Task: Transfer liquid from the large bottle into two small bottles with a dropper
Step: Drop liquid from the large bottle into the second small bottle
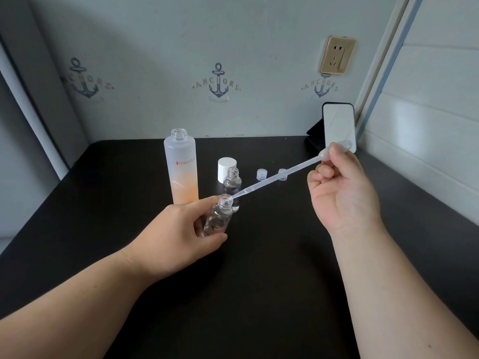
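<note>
Dropper in my right hand, bulb end pinched between thumb and fingers up near the phone, other fingers curled in toward the palm. Stem slopes down to my left, tip sitting right at the open mouth of the small clear bottle that my left hand holds. Left fingers and thumb wrapped round that bottle's body, bottle tilted with its neck leaning toward the dropper, lifted off or barely on the black table, cannot tell which. Some clear liquid seems to be inside; level hard to read.

Second small bottle stands upright just behind the held one, uncapped, clear. White cap stands just behind it, touching or nearly so. Large frosted bottle stands upright to the left of these, open at the top, orange lettering on the side, peach-coloured liquid in roughly the lower third. Two small clear caps on the table to the right of the white cap: one in plain sight, the other partly behind the dropper stem.

Phone propped on a dark stand at the back right corner, screen pale. Wall behind has anchor prints and a gold socket plate.
</note>
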{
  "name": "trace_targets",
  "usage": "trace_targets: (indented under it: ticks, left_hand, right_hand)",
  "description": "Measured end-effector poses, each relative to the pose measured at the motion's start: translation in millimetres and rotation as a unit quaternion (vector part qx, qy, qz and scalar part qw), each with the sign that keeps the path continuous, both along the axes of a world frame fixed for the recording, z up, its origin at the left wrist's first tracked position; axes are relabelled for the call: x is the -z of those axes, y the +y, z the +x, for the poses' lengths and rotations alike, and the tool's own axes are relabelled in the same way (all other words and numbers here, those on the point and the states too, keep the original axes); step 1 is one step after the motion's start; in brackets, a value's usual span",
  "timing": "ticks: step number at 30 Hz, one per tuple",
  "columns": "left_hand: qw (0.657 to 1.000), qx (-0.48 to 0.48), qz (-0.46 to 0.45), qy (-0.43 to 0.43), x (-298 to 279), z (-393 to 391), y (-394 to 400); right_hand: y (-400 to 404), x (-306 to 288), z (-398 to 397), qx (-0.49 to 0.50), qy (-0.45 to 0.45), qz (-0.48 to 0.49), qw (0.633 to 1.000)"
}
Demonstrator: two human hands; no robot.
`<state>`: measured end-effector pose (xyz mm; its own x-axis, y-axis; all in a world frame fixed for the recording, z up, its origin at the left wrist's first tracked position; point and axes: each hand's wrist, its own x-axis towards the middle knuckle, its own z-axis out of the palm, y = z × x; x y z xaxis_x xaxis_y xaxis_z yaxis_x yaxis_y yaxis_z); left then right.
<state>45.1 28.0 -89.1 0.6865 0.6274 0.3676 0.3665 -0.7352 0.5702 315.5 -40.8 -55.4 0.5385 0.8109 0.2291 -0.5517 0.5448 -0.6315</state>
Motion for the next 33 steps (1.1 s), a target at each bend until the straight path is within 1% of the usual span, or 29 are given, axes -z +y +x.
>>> trace_targets:
  ticks: [8, 16, 26, 30, 33]
  left_hand:
    - [1.000, 0.008, -0.002, -0.005, -2.1, -0.6, -2.1]
    - [1.000, 0.005, 0.011, -0.003, -2.4, 0.3, -2.9]
    - [0.999, -0.022, 0.000, 0.026, 1.6, 0.3, 1.6]
    - [0.999, -0.017, -0.008, 0.030, 1.1, 1.4, 2.3]
    - [1.000, -0.020, -0.015, 0.009, -0.2, -0.6, 0.1]
  right_hand:
    - [-0.4, 0.1, 1.0, -0.001, 0.000, 0.004, 1.000]
    - [0.0, 1.4, 3.2, 0.015, -0.037, 0.000, 0.999]
    - [-1.1, 0.1, -1.6, 0.002, 0.025, -0.030, 0.999]
    - [-1.7, -0.5, -2.0, 0.004, 0.061, -0.032, 0.998]
    - [-1.5, 0.1, -2.5, 0.006, 0.069, -0.033, 0.997]
